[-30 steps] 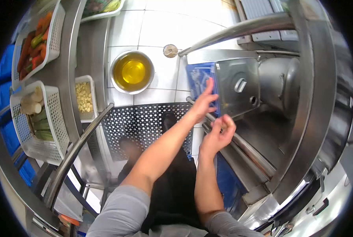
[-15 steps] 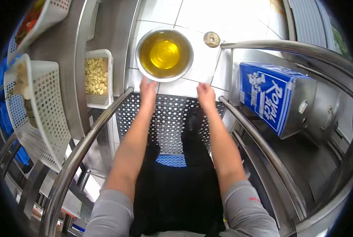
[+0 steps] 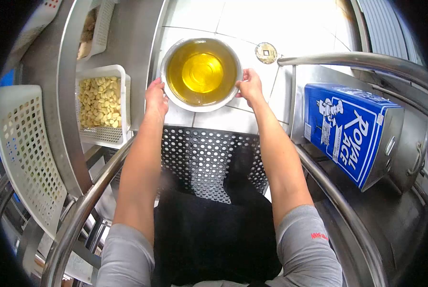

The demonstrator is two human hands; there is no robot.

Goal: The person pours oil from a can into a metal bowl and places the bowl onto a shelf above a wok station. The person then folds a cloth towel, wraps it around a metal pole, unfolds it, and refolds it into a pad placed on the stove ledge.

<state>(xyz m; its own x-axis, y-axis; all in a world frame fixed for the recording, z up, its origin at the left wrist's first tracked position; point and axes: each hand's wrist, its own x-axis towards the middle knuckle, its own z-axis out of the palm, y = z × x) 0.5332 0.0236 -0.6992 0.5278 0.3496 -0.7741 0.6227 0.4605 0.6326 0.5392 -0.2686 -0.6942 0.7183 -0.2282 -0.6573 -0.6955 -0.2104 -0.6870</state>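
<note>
A round stainless steel bowl (image 3: 167,93) holds clear yellow liquid that looks like oil (image 3: 202,71). It is upright over the white floor tiles, and I cannot tell whether it rests on them. My left hand (image 3: 156,98) is closed on the left side of its rim, the thumb near the top edge. On the opposite side, my right hand (image 3: 250,88) grips the rim with bent fingers. The fingertips under the bowl are hidden.
A white basket of peeled garlic cloves (image 3: 99,103) sits on the left shelf. Another perforated basket (image 3: 29,148) stands nearer. Metal rails run along both sides. At right is a blue ROYAL ACE tin (image 3: 343,129). A round drain cover (image 3: 266,53) and black perforated mat (image 3: 199,162) lie on the floor.
Both hands have gone from just short of the bowl to its two sides and taken hold of the rim. The view has shifted, and the bowl looks somewhat larger.
</note>
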